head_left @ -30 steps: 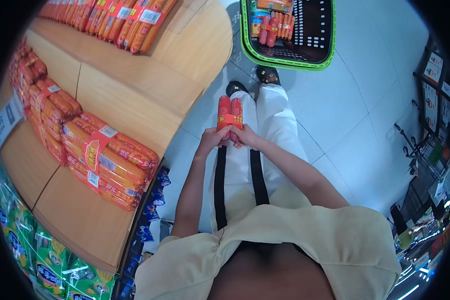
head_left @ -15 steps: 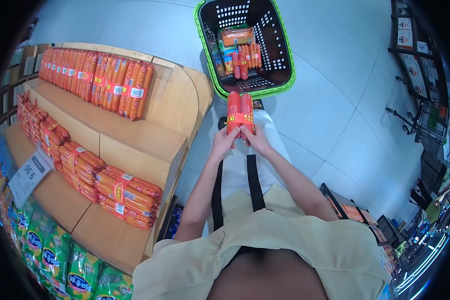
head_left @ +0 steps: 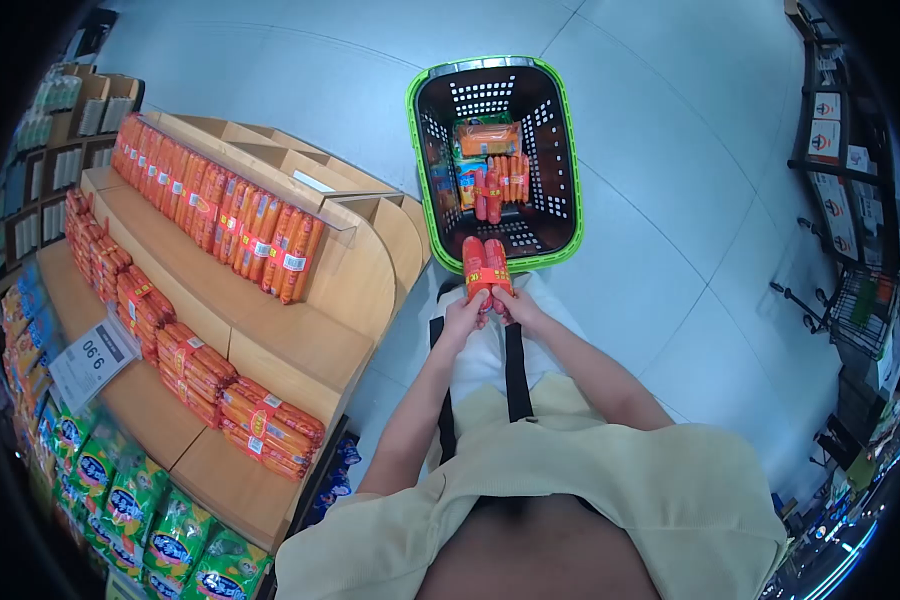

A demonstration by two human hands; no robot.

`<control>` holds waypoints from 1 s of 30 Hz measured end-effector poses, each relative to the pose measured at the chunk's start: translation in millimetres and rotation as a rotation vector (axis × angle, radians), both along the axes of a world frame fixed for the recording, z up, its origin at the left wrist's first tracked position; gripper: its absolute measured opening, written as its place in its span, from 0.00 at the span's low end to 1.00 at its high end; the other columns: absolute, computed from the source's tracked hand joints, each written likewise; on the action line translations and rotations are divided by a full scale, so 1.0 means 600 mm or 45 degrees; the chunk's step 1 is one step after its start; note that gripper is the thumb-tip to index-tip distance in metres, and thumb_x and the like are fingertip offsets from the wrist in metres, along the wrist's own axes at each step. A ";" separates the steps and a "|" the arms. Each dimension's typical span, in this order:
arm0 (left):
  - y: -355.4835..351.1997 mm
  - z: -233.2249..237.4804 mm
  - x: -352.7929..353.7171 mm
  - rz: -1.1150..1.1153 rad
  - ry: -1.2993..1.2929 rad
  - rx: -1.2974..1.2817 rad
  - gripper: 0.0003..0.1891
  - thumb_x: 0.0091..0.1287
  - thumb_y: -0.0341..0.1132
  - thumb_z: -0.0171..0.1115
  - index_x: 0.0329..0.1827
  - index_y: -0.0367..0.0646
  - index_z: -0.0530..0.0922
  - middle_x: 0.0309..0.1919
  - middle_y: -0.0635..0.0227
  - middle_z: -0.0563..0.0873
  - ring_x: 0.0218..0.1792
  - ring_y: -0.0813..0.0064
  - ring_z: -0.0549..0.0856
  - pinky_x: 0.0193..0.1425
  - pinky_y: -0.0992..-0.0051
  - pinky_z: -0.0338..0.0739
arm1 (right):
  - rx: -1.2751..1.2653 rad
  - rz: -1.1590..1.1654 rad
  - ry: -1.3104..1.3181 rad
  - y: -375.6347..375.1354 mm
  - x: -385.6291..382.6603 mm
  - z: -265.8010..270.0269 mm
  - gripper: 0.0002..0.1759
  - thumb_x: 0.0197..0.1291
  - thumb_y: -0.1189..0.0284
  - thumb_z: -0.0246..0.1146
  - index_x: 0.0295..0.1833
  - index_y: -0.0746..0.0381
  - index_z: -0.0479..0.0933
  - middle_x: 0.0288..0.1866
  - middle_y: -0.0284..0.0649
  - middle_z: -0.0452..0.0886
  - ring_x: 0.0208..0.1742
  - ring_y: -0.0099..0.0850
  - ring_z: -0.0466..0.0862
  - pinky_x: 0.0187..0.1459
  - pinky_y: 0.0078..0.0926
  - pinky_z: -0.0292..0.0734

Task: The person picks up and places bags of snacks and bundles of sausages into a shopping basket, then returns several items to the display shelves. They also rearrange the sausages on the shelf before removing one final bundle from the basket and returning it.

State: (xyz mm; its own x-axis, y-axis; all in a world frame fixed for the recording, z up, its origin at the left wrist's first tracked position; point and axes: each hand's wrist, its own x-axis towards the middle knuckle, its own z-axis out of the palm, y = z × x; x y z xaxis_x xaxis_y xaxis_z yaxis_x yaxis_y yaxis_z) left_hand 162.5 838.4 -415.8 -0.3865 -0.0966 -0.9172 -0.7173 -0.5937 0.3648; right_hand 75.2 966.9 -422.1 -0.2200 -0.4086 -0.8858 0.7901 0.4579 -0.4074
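Evidently mid-carry: held a banded bundle of red sausages [head_left: 486, 268] upright between both hands, well out in front of the body. Wrapped the left hand [head_left: 463, 318] around the lower left side and the right hand [head_left: 518, 308] around the lower right, both closed firmly on the pack, neither one spare. Hovered with the bundle above the floor [head_left: 690, 250], its top end seen against the near rim of a green basket [head_left: 558, 160], not yet inside. Noted more sausage packs [head_left: 495, 170] lying on the basket's bottom, with bare room toward the near end. Stood beside a stepped wooden shelf [head_left: 310, 345] on the left, stocked with matching bundles [head_left: 270, 425] on the low step and a longer row [head_left: 220, 215] higher up, with a price card [head_left: 92, 362] and green bags [head_left: 120, 500] below. Judged the step as bringing one pack to the basket, placing not yet done. Judged the next move to call for a forward reach and a bend down past the rim, then a flat setting-down in the free near space, with both grips released only once low, rather than a drop onto the packs beneath.
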 end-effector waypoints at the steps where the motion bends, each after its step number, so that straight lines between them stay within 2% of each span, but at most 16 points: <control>1: -0.002 -0.004 -0.018 0.013 -0.012 0.001 0.20 0.63 0.50 0.60 0.39 0.38 0.75 0.23 0.73 0.77 0.20 0.83 0.76 0.23 0.82 0.71 | 0.001 0.013 -0.012 0.000 -0.015 -0.010 0.24 0.58 0.46 0.57 0.35 0.58 0.70 0.23 0.29 0.73 0.20 0.22 0.74 0.25 0.20 0.73; 4: 0.009 -0.019 -0.058 0.032 0.007 0.013 0.25 0.63 0.51 0.60 0.47 0.35 0.74 0.30 0.67 0.81 0.25 0.79 0.82 0.30 0.82 0.79 | 0.141 -0.102 -0.071 -0.001 -0.043 -0.033 0.22 0.59 0.48 0.58 0.34 0.58 0.70 0.23 0.29 0.72 0.22 0.21 0.74 0.27 0.20 0.73; 9: 0.025 -0.102 -0.080 0.025 -0.170 -0.026 0.26 0.63 0.52 0.59 0.45 0.31 0.75 0.33 0.61 0.83 0.27 0.76 0.84 0.31 0.79 0.81 | 0.179 -0.112 -0.130 0.008 -0.064 -0.110 0.20 0.61 0.51 0.58 0.33 0.58 0.71 0.23 0.32 0.74 0.21 0.23 0.76 0.25 0.20 0.75; 11: 0.015 -0.125 -0.096 -0.076 -0.159 -0.079 0.27 0.63 0.52 0.59 0.43 0.29 0.75 0.31 0.61 0.83 0.26 0.75 0.84 0.30 0.80 0.81 | 0.195 -0.122 -0.114 0.002 -0.073 -0.124 0.20 0.61 0.52 0.58 0.32 0.59 0.71 0.23 0.33 0.74 0.21 0.24 0.76 0.24 0.21 0.75; 13: 0.008 -0.144 -0.109 0.008 -0.116 -0.130 0.28 0.62 0.52 0.61 0.42 0.27 0.75 0.28 0.60 0.83 0.23 0.75 0.84 0.28 0.80 0.81 | 0.244 -0.178 -0.164 -0.013 -0.083 -0.135 0.20 0.61 0.52 0.58 0.31 0.59 0.71 0.23 0.34 0.74 0.20 0.25 0.76 0.24 0.21 0.77; 17: -0.023 -0.191 -0.149 -0.190 -0.267 -0.184 0.29 0.60 0.51 0.62 0.38 0.24 0.76 0.23 0.59 0.84 0.19 0.74 0.84 0.23 0.78 0.80 | 0.296 -0.095 -0.149 -0.030 -0.109 -0.176 0.25 0.59 0.49 0.57 0.31 0.63 0.72 0.23 0.38 0.75 0.18 0.28 0.77 0.21 0.25 0.79; 19: -0.033 -0.206 -0.178 -0.249 -0.313 -0.229 0.29 0.59 0.51 0.63 0.35 0.22 0.76 0.20 0.59 0.84 0.16 0.73 0.83 0.20 0.77 0.79 | 0.356 -0.074 -0.176 -0.034 -0.131 -0.206 0.26 0.59 0.50 0.56 0.35 0.66 0.73 0.23 0.39 0.75 0.18 0.29 0.78 0.22 0.26 0.79; 21: -0.045 -0.222 -0.212 -0.383 -0.249 -0.233 0.28 0.61 0.48 0.63 0.47 0.24 0.74 0.28 0.57 0.84 0.22 0.74 0.84 0.25 0.79 0.81 | 0.346 -0.036 -0.184 -0.030 -0.151 -0.237 0.27 0.59 0.48 0.55 0.37 0.66 0.73 0.23 0.39 0.75 0.20 0.28 0.79 0.23 0.26 0.79; 22: -0.048 -0.227 -0.222 -0.392 -0.260 -0.226 0.28 0.61 0.48 0.63 0.47 0.24 0.74 0.28 0.57 0.84 0.22 0.74 0.84 0.25 0.79 0.81 | 0.351 -0.043 -0.197 -0.033 -0.156 -0.248 0.27 0.59 0.48 0.55 0.37 0.66 0.73 0.23 0.39 0.75 0.20 0.28 0.79 0.23 0.26 0.79; 24: -0.051 -0.266 -0.229 -0.315 0.054 -0.348 0.26 0.60 0.43 0.64 0.56 0.32 0.72 0.33 0.60 0.85 0.26 0.75 0.85 0.24 0.79 0.80 | 0.418 -0.194 0.177 -0.036 -0.163 -0.257 0.25 0.55 0.52 0.59 0.36 0.67 0.76 0.28 0.45 0.79 0.23 0.36 0.81 0.28 0.33 0.82; 25: -0.061 -0.296 -0.224 -0.723 0.071 -0.769 0.26 0.60 0.41 0.61 0.61 0.42 0.70 0.38 0.61 0.85 0.34 0.70 0.86 0.33 0.71 0.82 | 0.431 -0.206 0.164 -0.029 -0.157 -0.260 0.25 0.55 0.52 0.59 0.36 0.67 0.76 0.28 0.45 0.79 0.23 0.36 0.81 0.28 0.33 0.82; 27: -0.072 -0.248 -0.221 -1.169 -0.095 -0.964 0.27 0.61 0.43 0.58 0.62 0.42 0.69 0.40 0.58 0.85 0.41 0.63 0.85 0.45 0.65 0.79 | 0.758 0.621 0.911 -0.005 -0.139 -0.275 0.18 0.54 0.60 0.59 0.38 0.66 0.76 0.33 0.48 0.80 0.33 0.44 0.82 0.42 0.37 0.80; 28: -0.077 -0.229 -0.216 -1.262 -0.226 -0.791 0.25 0.59 0.45 0.57 0.59 0.45 0.72 0.44 0.57 0.84 0.48 0.58 0.81 0.54 0.63 0.74 | 0.736 0.624 0.924 -0.003 -0.125 -0.260 0.10 0.52 0.69 0.58 0.37 0.64 0.77 0.37 0.47 0.78 0.41 0.46 0.79 0.50 0.37 0.75; 29: -0.079 -0.227 -0.195 -1.270 -0.225 -0.791 0.25 0.59 0.45 0.57 0.59 0.45 0.72 0.44 0.57 0.84 0.48 0.58 0.81 0.54 0.63 0.74 | 0.739 0.617 0.920 0.004 -0.114 -0.247 0.10 0.52 0.69 0.58 0.37 0.64 0.77 0.37 0.47 0.78 0.41 0.46 0.79 0.50 0.37 0.75; 30: -0.081 -0.237 -0.166 -1.453 -0.084 -0.900 0.24 0.59 0.44 0.58 0.58 0.44 0.74 0.45 0.58 0.83 0.49 0.59 0.81 0.55 0.64 0.74 | 0.664 0.672 1.098 0.007 -0.102 -0.237 0.08 0.52 0.71 0.58 0.36 0.63 0.77 0.38 0.46 0.77 0.42 0.44 0.77 0.49 0.37 0.74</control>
State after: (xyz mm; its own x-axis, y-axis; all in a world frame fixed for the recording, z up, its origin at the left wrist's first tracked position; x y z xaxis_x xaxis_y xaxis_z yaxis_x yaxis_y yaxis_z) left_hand 62.8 789.6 -557.7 -0.5252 -0.2097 -0.8248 -0.7095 0.6430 0.2883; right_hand 14.0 970.9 -564.5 -0.7482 -0.2570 -0.6117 -0.0031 0.9233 -0.3840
